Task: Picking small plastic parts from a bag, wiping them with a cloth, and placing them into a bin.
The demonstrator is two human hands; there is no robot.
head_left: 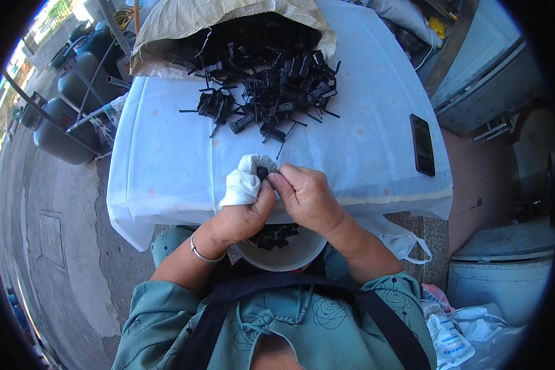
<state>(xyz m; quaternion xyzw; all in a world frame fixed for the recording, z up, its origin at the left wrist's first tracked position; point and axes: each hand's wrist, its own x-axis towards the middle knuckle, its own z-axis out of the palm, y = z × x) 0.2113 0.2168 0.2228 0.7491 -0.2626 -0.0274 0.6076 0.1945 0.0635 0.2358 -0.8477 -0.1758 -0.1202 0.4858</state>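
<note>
My left hand [250, 211] has a white cloth [240, 187], possibly a partial glove, wrapped over its fingers. It is closed on a small black plastic part [263, 173] above the table's near edge. The thumb and fingers of my right hand [309, 196] pinch at the same part from the right, and both hands hide most of it. Beneath my wrists, a white bowl [283, 265] sits at my lap with several small black pieces [276, 237] in it. Just beyond my hands lies a heap of black plastic parts [283, 86] with thin sprues.
The heap spills from a woven sack [160, 43] at the table's far side. A white cloth [172, 160] covers the table, with a phone [422, 145] at its right edge. Gas cylinders [61, 132] stand at left. Plastic bags [450, 336] lie at lower right.
</note>
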